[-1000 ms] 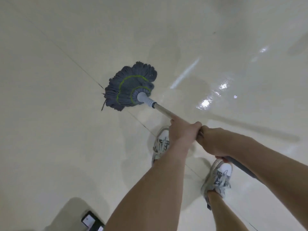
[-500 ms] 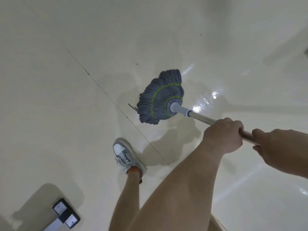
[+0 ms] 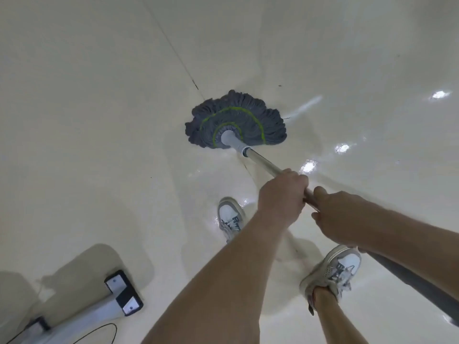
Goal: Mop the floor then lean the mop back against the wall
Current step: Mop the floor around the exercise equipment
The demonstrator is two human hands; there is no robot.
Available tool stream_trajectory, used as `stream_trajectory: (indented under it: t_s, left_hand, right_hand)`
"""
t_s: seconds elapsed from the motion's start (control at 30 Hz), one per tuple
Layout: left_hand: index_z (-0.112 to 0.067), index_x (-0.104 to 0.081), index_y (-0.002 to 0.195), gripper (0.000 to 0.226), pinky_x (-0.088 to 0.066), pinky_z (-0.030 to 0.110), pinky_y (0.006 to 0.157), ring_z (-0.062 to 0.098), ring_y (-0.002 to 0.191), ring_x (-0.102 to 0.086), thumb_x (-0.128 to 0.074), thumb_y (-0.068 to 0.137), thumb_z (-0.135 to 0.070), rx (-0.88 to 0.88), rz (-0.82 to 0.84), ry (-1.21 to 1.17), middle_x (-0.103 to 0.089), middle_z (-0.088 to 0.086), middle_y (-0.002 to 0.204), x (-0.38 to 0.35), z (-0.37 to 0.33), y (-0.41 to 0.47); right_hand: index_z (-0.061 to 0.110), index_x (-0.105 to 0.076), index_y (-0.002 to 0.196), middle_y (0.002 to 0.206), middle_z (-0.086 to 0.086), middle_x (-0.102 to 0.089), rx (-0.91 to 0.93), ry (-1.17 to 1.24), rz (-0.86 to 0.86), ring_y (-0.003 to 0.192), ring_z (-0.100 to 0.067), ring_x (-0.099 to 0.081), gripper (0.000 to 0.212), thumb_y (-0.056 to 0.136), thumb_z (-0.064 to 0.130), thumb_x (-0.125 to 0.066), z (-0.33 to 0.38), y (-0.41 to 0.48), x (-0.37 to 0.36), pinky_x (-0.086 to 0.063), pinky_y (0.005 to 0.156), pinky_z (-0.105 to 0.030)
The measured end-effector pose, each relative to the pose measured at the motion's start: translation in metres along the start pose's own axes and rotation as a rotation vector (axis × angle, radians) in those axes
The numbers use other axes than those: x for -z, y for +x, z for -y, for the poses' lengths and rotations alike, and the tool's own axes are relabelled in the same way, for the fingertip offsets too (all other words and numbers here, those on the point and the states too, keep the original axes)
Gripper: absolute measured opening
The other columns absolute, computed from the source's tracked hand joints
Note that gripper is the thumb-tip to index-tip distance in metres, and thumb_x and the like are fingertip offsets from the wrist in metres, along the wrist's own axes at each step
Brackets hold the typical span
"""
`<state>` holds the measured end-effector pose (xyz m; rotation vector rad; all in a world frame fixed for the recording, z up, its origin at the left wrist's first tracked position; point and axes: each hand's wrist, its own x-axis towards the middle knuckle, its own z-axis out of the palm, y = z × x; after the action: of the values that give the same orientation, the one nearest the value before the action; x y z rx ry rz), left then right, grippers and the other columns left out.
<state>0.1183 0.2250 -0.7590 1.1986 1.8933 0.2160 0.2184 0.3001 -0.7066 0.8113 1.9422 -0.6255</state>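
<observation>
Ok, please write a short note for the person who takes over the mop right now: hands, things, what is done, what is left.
Left hand grips the mop handle nearer the head; right hand grips it just behind.
Mop head lies spread on the floor, ahead of the left shoe.
Done: mopping under way; how much is covered cannot be told.
Left: finish mopping, then lean the mop on the wall, not in view here. Mind the stand foot at lower left.
</observation>
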Motion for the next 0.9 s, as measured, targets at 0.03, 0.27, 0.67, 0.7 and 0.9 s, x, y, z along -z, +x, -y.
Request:
stream_trajectory:
  t_s: [0.03,0.27,0.67,0.7,0.9]
  left_hand:
    - [-0.016,-0.064,0.099,0.014,-0.051,0.038,0.075,0.022,0.102,-0.061,-0.060,0.087,-0.009,0.038,-0.017,-0.003,-0.059,0.001,0.106,0.013,0.024,-0.002]
    - [-0.009,-0.063,0.130,0.039,-0.034,0.030,0.106,0.024,0.135,-0.047,-0.044,0.096,-0.006,0.437,-0.129,-0.200,-0.054,0.009,0.144,0.072,0.172,-0.045]
    - [-0.011,-0.049,0.134,0.051,-0.038,0.027,0.069,0.032,0.103,-0.052,-0.061,0.091,-0.035,0.621,-0.291,-0.542,-0.047,0.023,0.129,0.004,0.089,-0.070]
    - [-0.008,-0.041,0.140,0.058,-0.041,0.030,0.076,0.035,0.111,-0.052,-0.055,0.093,-0.040,0.626,-0.264,-0.548,-0.039,0.020,0.141,-0.006,0.072,-0.067]
    - [-0.005,-0.029,0.144,0.065,-0.041,0.035,0.097,0.030,0.132,-0.041,-0.051,0.094,-0.040,0.490,-0.080,-0.583,-0.014,0.008,0.160,-0.068,-0.036,-0.058]
  right_hand:
    - [0.013,-0.040,0.109,0.067,-0.002,-0.047,0.016,-0.003,0.011,0.043,-0.015,-0.051,0.017,0.097,0.026,-0.040,0.026,0.013,0.007,-0.037,0.036,-0.025]
    - [0.009,-0.041,0.120,0.067,0.000,-0.037,0.204,-0.091,0.078,0.053,-0.017,-0.041,0.033,0.088,0.002,-0.045,0.193,0.055,0.024,-0.027,0.043,-0.026]
    - [0.016,-0.055,0.096,0.071,-0.002,-0.062,0.084,-0.051,0.101,0.046,-0.015,-0.055,0.041,0.102,0.040,-0.022,0.116,0.012,0.006,-0.042,0.044,-0.027]
    - [0.016,-0.055,0.089,0.065,-0.001,-0.061,0.031,0.010,0.101,0.042,-0.014,-0.056,0.044,0.102,0.042,-0.022,0.099,-0.002,0.004,-0.042,0.043,-0.026]
    - [0.013,-0.059,0.091,0.055,-0.004,-0.056,-0.224,0.457,0.125,0.037,-0.018,-0.053,0.049,0.098,0.053,-0.031,-0.008,-0.068,-0.037,-0.041,0.040,-0.022]
